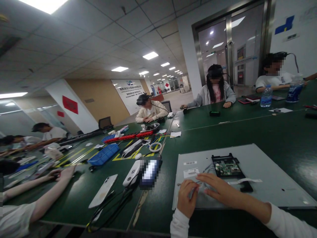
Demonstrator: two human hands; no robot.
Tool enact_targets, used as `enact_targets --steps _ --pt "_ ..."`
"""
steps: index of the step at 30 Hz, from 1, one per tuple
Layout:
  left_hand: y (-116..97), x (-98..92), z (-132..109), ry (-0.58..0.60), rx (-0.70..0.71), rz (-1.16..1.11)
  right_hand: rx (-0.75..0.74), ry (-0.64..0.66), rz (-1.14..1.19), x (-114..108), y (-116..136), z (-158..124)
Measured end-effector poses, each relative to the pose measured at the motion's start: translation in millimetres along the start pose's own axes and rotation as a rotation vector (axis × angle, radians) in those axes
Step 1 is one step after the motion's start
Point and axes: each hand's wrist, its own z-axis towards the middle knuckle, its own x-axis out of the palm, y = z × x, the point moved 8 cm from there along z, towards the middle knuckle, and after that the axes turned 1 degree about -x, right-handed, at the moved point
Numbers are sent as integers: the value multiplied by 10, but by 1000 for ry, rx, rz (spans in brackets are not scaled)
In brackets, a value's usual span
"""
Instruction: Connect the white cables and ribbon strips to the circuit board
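A flat grey metal panel (269, 188) lies on the green table before me. A green circuit board (229, 167) in a black frame sits on it, with thin wires at its left side and a pale ribbon strip (245, 180) below. Over the panel's left part, my left hand (186, 198) is closed in a pinch; what its fingertips hold is too small to make out. My right hand (220, 188) reaches in from the right, fingers stretched and apart, tips close to the left hand's. Something thin and greyish between the hands is blurred. White labels (190, 172) show behind my fingers.
Left of the panel lie a white phone (104, 191), a white device (132, 173), a dark device with a lit screen (150, 172) and black cables (119, 201). Beyond are a blue basket (105, 154) and red strips (128, 136). A co-worker's arms (47, 188) are at the left; others sit across.
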Motion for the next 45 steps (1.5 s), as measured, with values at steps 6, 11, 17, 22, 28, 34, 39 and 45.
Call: enact_targets --steps 6,11,17,22,28,34,39,45 --pt "-35 86 171 -27 -40 -148 130 -100 160 -254 -218 69" --pt "128 257 490 -124 -240 -205 265 -264 345 -582 -573 70" --pt "477 495 886 -112 -373 -176 394 -389 21 -734 -700 42" --pt "792 706 994 96 -353 106 497 -283 -471 -506 -676 130" --pt "934 875 959 274 -346 307 532 -194 -721 -317 -659 252" --pt "902 844 934 289 -305 450 512 -138 -747 -251 -668 271" --pt "975 700 885 263 -365 494 456 -144 -755 -209 -656 239" --pt "1111 505 855 251 -443 576 301 -47 -816 -39 -573 203"
